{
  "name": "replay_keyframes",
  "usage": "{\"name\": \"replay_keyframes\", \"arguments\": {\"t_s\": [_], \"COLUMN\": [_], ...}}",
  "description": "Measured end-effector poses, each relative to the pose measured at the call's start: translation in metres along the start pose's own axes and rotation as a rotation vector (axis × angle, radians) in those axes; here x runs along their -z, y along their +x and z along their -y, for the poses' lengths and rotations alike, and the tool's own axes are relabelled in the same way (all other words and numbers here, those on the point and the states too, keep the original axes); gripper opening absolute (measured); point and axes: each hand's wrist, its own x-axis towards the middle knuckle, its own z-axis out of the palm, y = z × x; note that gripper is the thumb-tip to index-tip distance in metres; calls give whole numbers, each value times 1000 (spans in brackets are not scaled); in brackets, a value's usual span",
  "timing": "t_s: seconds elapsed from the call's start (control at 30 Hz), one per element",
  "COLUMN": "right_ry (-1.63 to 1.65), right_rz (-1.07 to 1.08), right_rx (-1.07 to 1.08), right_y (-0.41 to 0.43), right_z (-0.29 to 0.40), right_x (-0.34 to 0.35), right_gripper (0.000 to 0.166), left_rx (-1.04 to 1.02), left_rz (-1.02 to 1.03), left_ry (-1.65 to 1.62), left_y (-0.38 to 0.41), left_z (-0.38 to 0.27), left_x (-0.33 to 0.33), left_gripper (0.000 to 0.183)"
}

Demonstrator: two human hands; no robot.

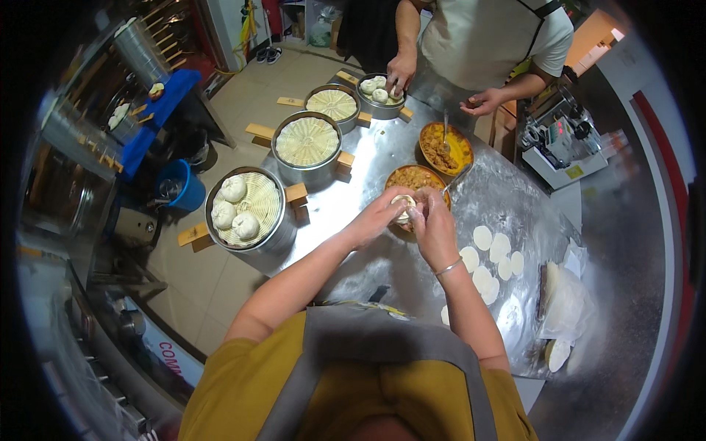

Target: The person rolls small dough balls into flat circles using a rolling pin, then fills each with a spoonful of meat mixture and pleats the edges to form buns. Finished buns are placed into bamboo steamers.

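Between my two hands is a small round dough bun (404, 208) with a gathered rim. My left hand (376, 218) cups it from the left, thumb at its edge. The fingers of my right hand (434, 225) pinch the rim from the other side. Directly behind my hands lies a bowl of chopped filling (413, 177), partly hidden by them. Several flat dough wrappers (482, 237) are spread on the floured metal table (380, 264), right of my right wrist. A steamer basket (263, 206) at the left holds three shaped buns (245, 225).
Two steamers with bare woven liners (307, 141) (331, 105) stand farther back, their wooden handles jutting out. A co-worker's hand (401, 71) reaches into a steamer of buns (379, 95). A second filling bowl (445, 148) holds a spoon. A scale (563, 138) sits at right.
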Motion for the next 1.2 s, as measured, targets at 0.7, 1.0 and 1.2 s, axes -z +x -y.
{"name": "replay_keyframes", "arguments": {"t_s": [0.7, 1.0, 1.2], "right_ry": [-397, -376, -378], "right_rz": [32, -23, -49], "right_rx": [375, 394, 419], "right_y": [-2, 3, 3], "right_z": [-17, -5, 0], "right_x": [1, 11, 4], "right_gripper": [12, 12, 11], "left_rx": [11, 56, 142], "left_rz": [56, 91, -87], "left_ry": [130, -225, -168], "left_y": [6, 6, 8], "left_z": [-8, -33, -30], "left_x": [4, -2, -8], "left_gripper": [29, 53, 58]}}
